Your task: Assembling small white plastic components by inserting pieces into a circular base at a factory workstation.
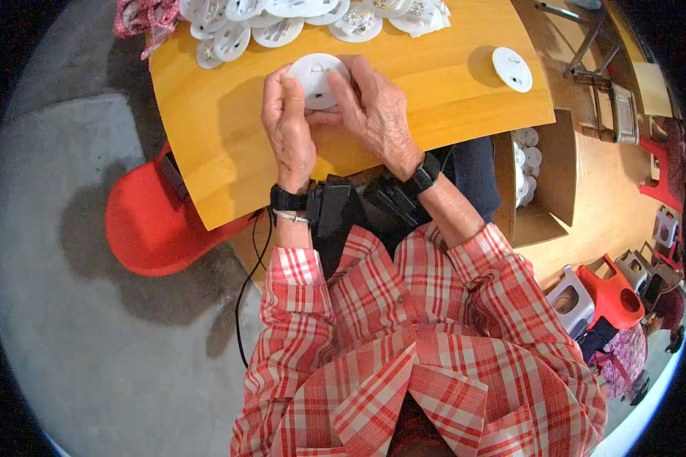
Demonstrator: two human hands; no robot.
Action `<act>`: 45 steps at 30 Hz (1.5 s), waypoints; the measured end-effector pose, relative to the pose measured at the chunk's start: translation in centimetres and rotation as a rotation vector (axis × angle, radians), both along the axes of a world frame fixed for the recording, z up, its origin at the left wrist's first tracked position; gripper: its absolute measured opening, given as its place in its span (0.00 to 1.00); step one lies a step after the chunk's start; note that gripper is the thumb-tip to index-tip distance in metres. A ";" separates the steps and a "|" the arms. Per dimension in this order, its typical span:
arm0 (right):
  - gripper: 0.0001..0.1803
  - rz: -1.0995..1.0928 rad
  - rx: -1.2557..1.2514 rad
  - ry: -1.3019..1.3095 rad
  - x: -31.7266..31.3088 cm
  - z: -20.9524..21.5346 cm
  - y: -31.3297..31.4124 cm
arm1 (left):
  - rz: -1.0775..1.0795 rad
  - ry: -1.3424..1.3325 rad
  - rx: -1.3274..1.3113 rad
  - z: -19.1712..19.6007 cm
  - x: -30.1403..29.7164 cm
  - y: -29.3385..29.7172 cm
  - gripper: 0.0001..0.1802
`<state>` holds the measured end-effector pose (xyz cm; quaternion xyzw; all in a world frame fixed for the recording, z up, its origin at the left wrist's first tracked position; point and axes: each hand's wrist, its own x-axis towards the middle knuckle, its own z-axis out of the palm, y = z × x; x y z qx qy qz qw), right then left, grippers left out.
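Holding a white disc (312, 75), left grip (290, 129) and right grip (379, 114) face piled discs (278, 32) crowding the table (434, 84).

Readable text, labels, numbers: none; white disc (311, 81) at twelve o'clock and cardboard box (559, 167) between two and three show nothing legible.

At the upper middle of the frame, the left hand (291, 129) grips nearly upright, thumb (292, 95) pointing up; opposite it, the right hand (379, 116) grips too, slanting toward the upper left, fingers (363, 76) bent. The left forearm (293, 235) rises steeply, the right forearm (454, 210) diagonally from the lower right.
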<state>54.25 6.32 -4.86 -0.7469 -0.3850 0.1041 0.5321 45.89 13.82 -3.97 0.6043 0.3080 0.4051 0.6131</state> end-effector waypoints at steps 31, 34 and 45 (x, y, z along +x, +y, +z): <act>0.13 0.197 0.129 -0.162 -0.3 -0.3 -0.1 | -0.101 0.030 -0.246 0.6 -1.4 -0.6 0.34; 0.14 0.235 0.150 -0.036 0.0 -0.1 -0.5 | -0.102 0.025 -0.250 0.2 -1.0 -0.7 0.34; 0.14 0.281 0.130 0.135 0.5 0.5 -0.6 | -0.121 0.039 -0.266 0.6 -1.0 -0.4 0.43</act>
